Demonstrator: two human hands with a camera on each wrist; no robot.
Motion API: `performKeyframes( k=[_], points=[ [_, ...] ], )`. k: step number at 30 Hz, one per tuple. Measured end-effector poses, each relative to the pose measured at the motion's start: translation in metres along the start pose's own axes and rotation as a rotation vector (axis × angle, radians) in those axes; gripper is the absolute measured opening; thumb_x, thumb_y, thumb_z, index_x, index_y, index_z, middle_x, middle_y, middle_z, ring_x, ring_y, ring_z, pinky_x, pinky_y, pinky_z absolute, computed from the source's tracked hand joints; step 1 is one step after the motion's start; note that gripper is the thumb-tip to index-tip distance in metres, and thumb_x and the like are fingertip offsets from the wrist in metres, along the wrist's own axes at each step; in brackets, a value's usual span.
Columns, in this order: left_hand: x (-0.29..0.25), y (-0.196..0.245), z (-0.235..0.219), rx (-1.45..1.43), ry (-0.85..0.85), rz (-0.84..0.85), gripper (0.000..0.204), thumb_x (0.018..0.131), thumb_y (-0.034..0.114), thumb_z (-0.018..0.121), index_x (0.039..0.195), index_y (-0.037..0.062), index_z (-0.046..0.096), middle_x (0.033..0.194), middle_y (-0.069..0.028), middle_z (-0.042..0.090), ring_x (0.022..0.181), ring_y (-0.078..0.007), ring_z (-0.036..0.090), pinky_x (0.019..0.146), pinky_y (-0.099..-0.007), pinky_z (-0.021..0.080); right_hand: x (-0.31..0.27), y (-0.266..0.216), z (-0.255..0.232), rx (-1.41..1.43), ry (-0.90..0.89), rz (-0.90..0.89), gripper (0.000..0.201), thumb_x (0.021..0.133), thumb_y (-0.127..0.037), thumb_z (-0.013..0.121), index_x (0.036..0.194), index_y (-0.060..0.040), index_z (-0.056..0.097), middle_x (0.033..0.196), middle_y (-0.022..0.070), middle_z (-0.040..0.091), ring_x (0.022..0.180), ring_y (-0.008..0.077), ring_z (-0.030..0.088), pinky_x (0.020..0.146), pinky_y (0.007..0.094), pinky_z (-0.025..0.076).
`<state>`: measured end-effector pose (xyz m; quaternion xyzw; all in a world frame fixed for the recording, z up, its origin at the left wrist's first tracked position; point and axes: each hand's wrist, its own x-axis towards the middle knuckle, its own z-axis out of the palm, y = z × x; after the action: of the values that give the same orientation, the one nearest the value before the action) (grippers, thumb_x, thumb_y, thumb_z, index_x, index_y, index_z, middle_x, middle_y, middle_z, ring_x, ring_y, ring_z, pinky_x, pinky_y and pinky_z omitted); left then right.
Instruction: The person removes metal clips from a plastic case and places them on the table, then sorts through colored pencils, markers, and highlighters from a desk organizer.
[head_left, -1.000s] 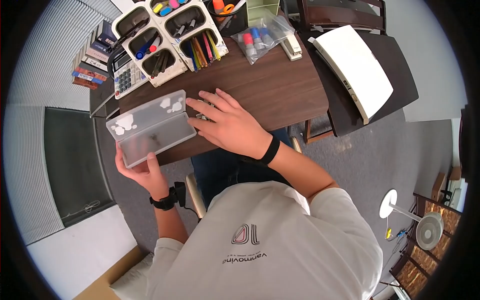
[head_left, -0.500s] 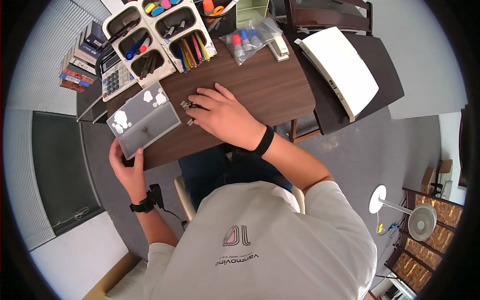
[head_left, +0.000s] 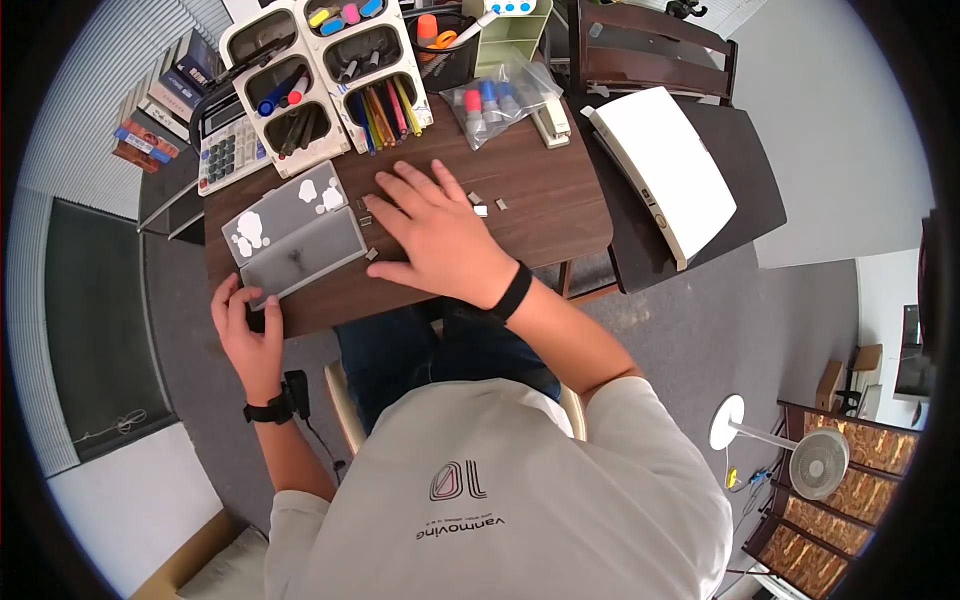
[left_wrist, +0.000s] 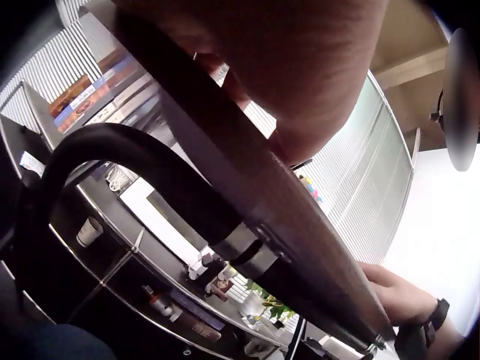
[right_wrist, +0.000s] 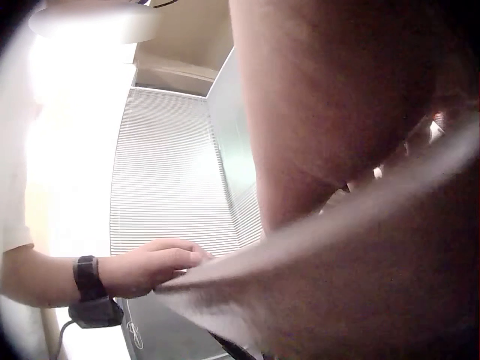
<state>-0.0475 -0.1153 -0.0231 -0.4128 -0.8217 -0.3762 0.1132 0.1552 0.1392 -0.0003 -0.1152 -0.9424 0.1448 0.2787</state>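
Lay flat and spread, right hand (head_left: 432, 236) over small metal clips (head_left: 367, 218) mid-desk (head_left: 545, 195), just right of the open case (head_left: 293, 238), long axis slanting toward the near-left corner pinched by left hand (head_left: 243, 322).

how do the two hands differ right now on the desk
The right hand lies flat on the brown desk, fingers spread over small metal clips. The left hand sits at the desk's near edge, fingers curled at the open translucent case. Both wear a dark wristband.
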Motion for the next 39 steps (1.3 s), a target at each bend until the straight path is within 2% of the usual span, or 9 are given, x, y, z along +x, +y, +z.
performKeyframes(
  k=[3, 6, 15, 20, 25, 27, 31, 33, 39],
  points=[
    [0.001, 0.000, 0.000, -0.002, -0.007, -0.014, 0.016, 0.092, 0.010, 0.077, 0.103, 0.0040, 0.068, 0.138, -0.0179, 0.061, 0.130, -0.0355, 0.058, 0.109, -0.0451, 0.046, 0.013, -0.007, 0.015, -0.035, -0.035, -0.053, 0.067, 0.089, -0.047, 0.078, 0.139, -0.0049, 0.063, 0.145, 0.0141, 0.061, 0.146, 0.0335, 0.049, 0.125, 0.0579, 0.029],
    [-0.001, 0.000, 0.000, -0.014, -0.006, -0.013, 0.017, 0.090, 0.010, 0.079, 0.099, 0.0039, 0.066, 0.138, -0.0175, 0.061, 0.128, -0.0355, 0.059, 0.105, -0.0442, 0.048, 0.014, -0.007, 0.022, -0.010, -0.068, -0.081, 0.044, 0.094, -0.035, 0.075, 0.128, -0.0083, 0.068, 0.134, 0.0077, 0.069, 0.137, 0.0259, 0.059, 0.125, 0.0548, 0.031],
    [0.000, 0.000, -0.001, -0.005, -0.021, -0.024, 0.022, 0.087, 0.010, 0.083, 0.093, 0.0044, 0.063, 0.135, -0.0164, 0.062, 0.125, -0.0349, 0.060, 0.104, -0.0444, 0.049, -0.013, 0.026, -0.007, -0.015, 0.005, -0.118, 0.018, 0.088, -0.016, 0.073, 0.106, -0.0126, 0.074, 0.121, 0.0035, 0.071, 0.129, 0.0230, 0.063, 0.121, 0.0502, 0.039],
    [0.000, 0.002, -0.002, -0.020, -0.022, -0.018, 0.020, 0.089, 0.010, 0.082, 0.098, 0.0041, 0.066, 0.136, -0.0163, 0.063, 0.127, -0.0340, 0.060, 0.107, -0.0449, 0.047, -0.023, 0.031, -0.020, 0.082, 0.044, -0.089, 0.025, 0.090, -0.022, 0.076, 0.112, -0.0114, 0.075, 0.132, 0.0066, 0.067, 0.136, 0.0283, 0.056, 0.121, 0.0528, 0.039],
    [-0.006, 0.010, -0.004, 0.015, 0.118, 0.040, 0.019, 0.088, 0.005, 0.079, 0.104, 0.0046, 0.069, 0.135, -0.0167, 0.064, 0.125, -0.0349, 0.061, 0.105, -0.0448, 0.049, -0.032, 0.019, -0.029, -0.009, 0.112, 0.236, 0.070, 0.085, -0.042, 0.083, 0.143, -0.0101, 0.061, 0.148, 0.0194, 0.056, 0.141, 0.0408, 0.049, 0.121, 0.0581, 0.035],
    [-0.018, 0.013, -0.007, 0.002, 0.174, 0.052, 0.018, 0.087, 0.003, 0.078, 0.103, 0.0052, 0.071, 0.133, -0.0157, 0.064, 0.123, -0.0354, 0.061, 0.103, -0.0449, 0.049, -0.034, 0.020, -0.031, -0.029, 0.087, 0.242, 0.074, 0.086, -0.046, 0.082, 0.146, -0.0098, 0.059, 0.149, 0.0205, 0.055, 0.142, 0.0415, 0.048, 0.121, 0.0581, 0.035],
    [-0.018, 0.068, 0.003, -0.095, -0.009, 0.146, 0.016, 0.085, 0.002, 0.078, 0.100, 0.0056, 0.074, 0.127, -0.0128, 0.065, 0.119, -0.0342, 0.061, 0.104, -0.0437, 0.047, -0.035, 0.021, -0.025, -0.144, 0.026, 0.205, 0.073, 0.091, -0.051, 0.075, 0.149, -0.0101, 0.057, 0.152, 0.0216, 0.053, 0.145, 0.0418, 0.046, 0.122, 0.0577, 0.035],
    [-0.005, 0.096, 0.015, -0.065, -0.142, 0.302, 0.027, 0.084, 0.005, 0.079, 0.110, 0.0068, 0.075, 0.130, -0.0116, 0.065, 0.127, -0.0371, 0.057, 0.110, -0.0498, 0.044, -0.031, 0.022, -0.018, -0.149, 0.030, 0.192, 0.070, 0.093, -0.050, 0.073, 0.149, -0.0106, 0.058, 0.152, 0.0212, 0.053, 0.146, 0.0413, 0.046, 0.122, 0.0575, 0.034],
    [0.025, 0.125, 0.055, 0.151, -0.288, 0.382, 0.040, 0.090, 0.019, 0.076, 0.129, 0.0073, 0.072, 0.141, -0.0119, 0.063, 0.145, -0.0394, 0.046, 0.123, -0.0610, 0.029, -0.025, 0.028, -0.011, -0.078, 0.005, 0.084, 0.059, 0.097, -0.042, 0.070, 0.146, -0.0098, 0.060, 0.151, 0.0182, 0.056, 0.146, 0.0382, 0.047, 0.122, 0.0547, 0.035]
  ],
)
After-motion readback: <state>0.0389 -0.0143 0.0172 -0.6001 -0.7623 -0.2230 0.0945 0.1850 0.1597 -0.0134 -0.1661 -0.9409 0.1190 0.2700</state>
